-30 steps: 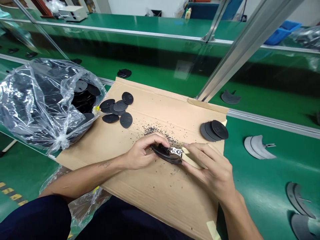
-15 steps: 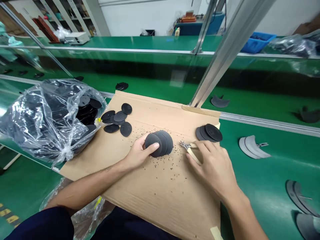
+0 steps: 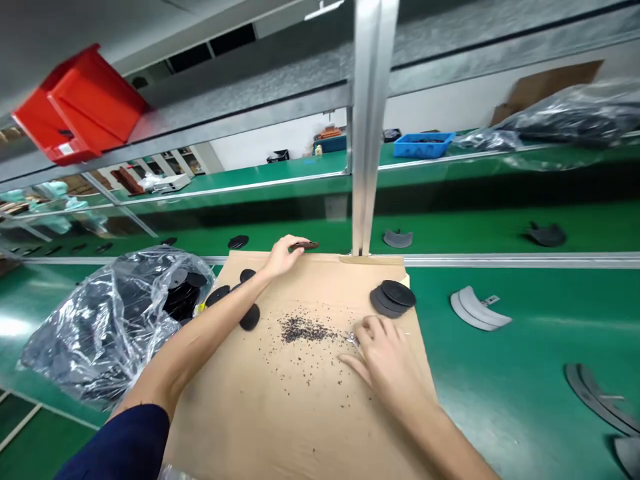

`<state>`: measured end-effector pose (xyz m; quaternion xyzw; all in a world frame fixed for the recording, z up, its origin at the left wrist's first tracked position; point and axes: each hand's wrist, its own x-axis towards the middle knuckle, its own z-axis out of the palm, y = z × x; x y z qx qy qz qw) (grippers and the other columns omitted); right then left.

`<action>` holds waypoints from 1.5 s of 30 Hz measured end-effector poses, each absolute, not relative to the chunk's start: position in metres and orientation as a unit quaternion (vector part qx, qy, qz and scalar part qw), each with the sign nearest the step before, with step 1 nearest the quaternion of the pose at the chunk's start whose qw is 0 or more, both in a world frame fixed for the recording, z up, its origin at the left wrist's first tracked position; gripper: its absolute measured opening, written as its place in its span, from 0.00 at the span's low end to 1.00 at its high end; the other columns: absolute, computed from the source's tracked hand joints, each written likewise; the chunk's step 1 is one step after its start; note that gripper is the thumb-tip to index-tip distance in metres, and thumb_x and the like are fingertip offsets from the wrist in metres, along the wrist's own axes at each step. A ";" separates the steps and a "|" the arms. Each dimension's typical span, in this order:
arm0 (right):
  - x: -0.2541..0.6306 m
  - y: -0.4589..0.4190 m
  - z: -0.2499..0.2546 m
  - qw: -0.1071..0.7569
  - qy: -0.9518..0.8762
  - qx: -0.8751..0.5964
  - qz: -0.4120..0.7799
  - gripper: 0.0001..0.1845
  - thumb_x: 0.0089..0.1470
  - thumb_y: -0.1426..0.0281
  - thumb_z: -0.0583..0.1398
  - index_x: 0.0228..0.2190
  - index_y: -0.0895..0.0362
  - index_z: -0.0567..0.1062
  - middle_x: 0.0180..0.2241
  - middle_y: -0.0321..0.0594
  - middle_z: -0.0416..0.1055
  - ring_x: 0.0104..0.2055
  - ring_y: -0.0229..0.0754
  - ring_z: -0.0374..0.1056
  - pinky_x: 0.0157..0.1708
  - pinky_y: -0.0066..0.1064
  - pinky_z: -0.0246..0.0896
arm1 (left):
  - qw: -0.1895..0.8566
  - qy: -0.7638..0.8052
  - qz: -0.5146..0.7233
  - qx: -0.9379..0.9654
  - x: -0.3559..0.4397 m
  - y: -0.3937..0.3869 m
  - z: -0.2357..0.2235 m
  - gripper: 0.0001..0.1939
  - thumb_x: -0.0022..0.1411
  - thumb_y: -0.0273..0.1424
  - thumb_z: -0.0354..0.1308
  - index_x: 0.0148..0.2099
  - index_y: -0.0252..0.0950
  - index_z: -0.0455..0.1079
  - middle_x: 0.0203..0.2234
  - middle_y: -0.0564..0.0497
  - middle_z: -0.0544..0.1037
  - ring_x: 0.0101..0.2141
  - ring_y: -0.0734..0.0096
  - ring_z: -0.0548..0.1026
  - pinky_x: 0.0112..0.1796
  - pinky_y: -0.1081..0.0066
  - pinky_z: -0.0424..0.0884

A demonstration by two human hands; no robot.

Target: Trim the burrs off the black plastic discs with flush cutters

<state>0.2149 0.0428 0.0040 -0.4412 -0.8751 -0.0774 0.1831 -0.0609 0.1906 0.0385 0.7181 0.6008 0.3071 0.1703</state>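
My left hand (image 3: 286,257) reaches out past the far edge of the cardboard sheet (image 3: 240,413) and pinches a small stack of dark discs (image 3: 307,245), seen edge-on above the green surface behind. Low over the cardboard, my right hand (image 3: 383,347) is curled around a pair of nippers (image 3: 353,339); only the metal jaws show, the handles are hidden under the palm. A heap of tiny black trimmings (image 3: 306,329) lies just left of the jaws. Beyond my right hand rests a group of overlapping black discs (image 3: 393,298). More loose discs (image 3: 249,317) are partly covered by my left forearm.
A clear plastic bag (image 3: 115,320) full of black discs stands left of the cardboard. Curved grey parts (image 3: 480,310) lie on the green surface at right. A metal post (image 3: 370,133) rises behind the cardboard, and a red bin (image 3: 83,107) sits on the upper shelf.
My left hand has carried the discs from the middle of the cardboard to its far edge, uncovering the trimmings. My right hand stays by the nippers. The head view has tilted up.
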 end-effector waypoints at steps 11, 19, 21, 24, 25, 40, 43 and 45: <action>0.214 0.036 0.002 0.207 -0.860 -0.463 -0.048 0.18 0.58 0.54 0.63 0.32 0.58 0.77 0.38 0.48 0.72 0.40 0.50 0.65 0.40 0.40 0.60 | 0.008 0.633 0.050 0.773 -0.068 0.230 0.057 0.16 0.57 0.24 0.50 0.39 0.37 0.79 0.46 0.41 0.79 0.52 0.49 0.71 0.56 0.54 0.65; 0.213 0.031 0.002 0.177 -0.864 -0.472 -0.014 0.20 0.57 0.52 0.63 0.32 0.58 0.78 0.36 0.46 0.73 0.40 0.49 0.66 0.40 0.38 0.62 | 0.006 0.497 0.052 0.866 0.047 0.191 0.060 0.16 0.69 0.34 0.47 0.39 0.36 0.76 0.36 0.42 0.78 0.40 0.54 0.76 0.42 0.60 0.72; 0.213 0.031 0.005 0.177 -0.865 -0.470 -0.005 0.20 0.58 0.53 0.62 0.32 0.59 0.77 0.36 0.46 0.73 0.40 0.48 0.67 0.40 0.38 0.63 | 0.019 0.451 0.071 0.890 0.084 0.191 0.058 0.16 0.71 0.35 0.46 0.43 0.38 0.75 0.39 0.45 0.78 0.42 0.58 0.76 0.43 0.64 0.72; 0.213 0.031 0.008 0.164 -0.870 -0.464 0.011 0.19 0.57 0.54 0.64 0.33 0.59 0.77 0.37 0.45 0.73 0.40 0.48 0.67 0.40 0.37 0.63 | 0.029 0.429 0.100 0.897 0.132 0.215 0.052 0.13 0.72 0.32 0.50 0.51 0.37 0.72 0.48 0.44 0.76 0.47 0.61 0.75 0.49 0.62 0.73; 0.214 0.032 0.008 0.158 -0.873 -0.461 0.017 0.19 0.57 0.54 0.64 0.33 0.59 0.77 0.37 0.45 0.73 0.41 0.48 0.68 0.40 0.37 0.63 | 0.031 0.437 0.108 0.892 0.145 0.226 0.050 0.13 0.71 0.33 0.53 0.54 0.36 0.71 0.50 0.44 0.75 0.48 0.61 0.74 0.50 0.60 0.73; 0.216 0.038 0.000 0.423 -0.710 -0.525 0.202 0.14 0.62 0.60 0.59 0.28 0.54 0.69 0.30 0.37 0.69 0.32 0.42 0.68 0.33 0.34 0.64 | 0.049 0.445 0.236 0.863 0.149 0.215 0.069 0.16 0.64 0.33 0.61 0.52 0.34 0.64 0.49 0.41 0.71 0.49 0.57 0.71 0.50 0.58 0.70; 0.216 0.045 0.006 0.546 -0.566 -0.503 0.358 0.14 0.60 0.56 0.58 0.35 0.53 0.66 0.31 0.34 0.68 0.29 0.38 0.68 0.29 0.31 0.66 | -0.005 0.368 0.344 0.864 0.105 0.173 0.075 0.17 0.64 0.36 0.60 0.51 0.35 0.64 0.47 0.42 0.72 0.47 0.57 0.71 0.49 0.58 0.70; 0.213 0.050 0.009 0.551 -0.548 -0.479 0.409 0.20 0.60 0.52 0.57 0.45 0.52 0.63 0.39 0.39 0.70 0.34 0.39 0.71 0.32 0.31 0.69 | -0.043 0.333 0.385 0.860 0.075 0.139 0.068 0.18 0.64 0.38 0.60 0.51 0.34 0.64 0.45 0.41 0.73 0.46 0.56 0.72 0.48 0.56 0.70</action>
